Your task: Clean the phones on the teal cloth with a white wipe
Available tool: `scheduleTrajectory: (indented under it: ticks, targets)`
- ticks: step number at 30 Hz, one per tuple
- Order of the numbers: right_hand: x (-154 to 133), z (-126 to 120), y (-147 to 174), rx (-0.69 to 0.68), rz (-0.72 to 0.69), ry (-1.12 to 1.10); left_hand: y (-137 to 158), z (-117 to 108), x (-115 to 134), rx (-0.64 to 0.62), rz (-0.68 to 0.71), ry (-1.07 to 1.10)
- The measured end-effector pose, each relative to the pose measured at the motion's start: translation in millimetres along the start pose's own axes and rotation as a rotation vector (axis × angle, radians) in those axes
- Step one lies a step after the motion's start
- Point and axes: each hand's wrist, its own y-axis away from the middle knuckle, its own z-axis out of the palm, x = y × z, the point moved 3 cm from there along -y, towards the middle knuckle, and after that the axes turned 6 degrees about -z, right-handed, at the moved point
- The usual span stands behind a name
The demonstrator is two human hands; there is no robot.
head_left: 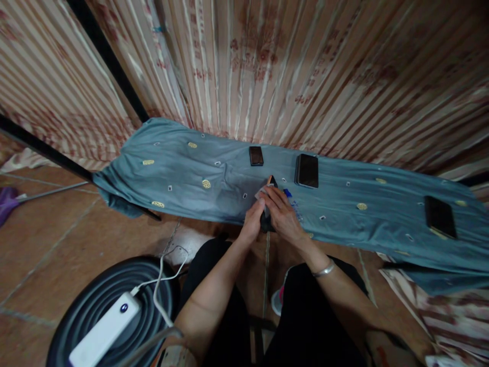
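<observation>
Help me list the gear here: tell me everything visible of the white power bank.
The white power bank is a long block with rounded corners, smooth and plastic-looking. A dark round spot with a small pale mark sits near its upper end, where a white cable plugs in. It lies slantwise on a dark ringed surface, its lower end near the picture's bottom edge.
</observation>
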Motion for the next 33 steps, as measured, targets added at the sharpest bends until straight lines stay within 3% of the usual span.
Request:
scheduleTrajectory:
  ticks: [3,9,19,23,26,30,33]
  targets:
    - [15,-1,-4,0.024,0.016,0.013,6,5,4,-0.044,0.078,-0.066]
    - [41,-4,-10,0.127,0.089,0.006,20,9,4,-0.123,-0.023,-0.071]
    - [63,-2,-15,0.164,0.315,-0.167,24,-2,5,-0.109,-0.118,0.002]
    - [78,2,-15,0.26,0.436,-0.351,24,0,9,-0.116,-0.134,0.067]
    - [83,7,-15,0.345,0.592,-0.61,24,4,13,-0.152,-0.118,0.105]
    - [76,12,-16,0.385,0.714,-0.982,21,6,13,-0.172,-0.111,0.171]
    - [67,17,-15,0.377,0.758,-1.056,17,5,9,-0.117,-0.167,0.222]
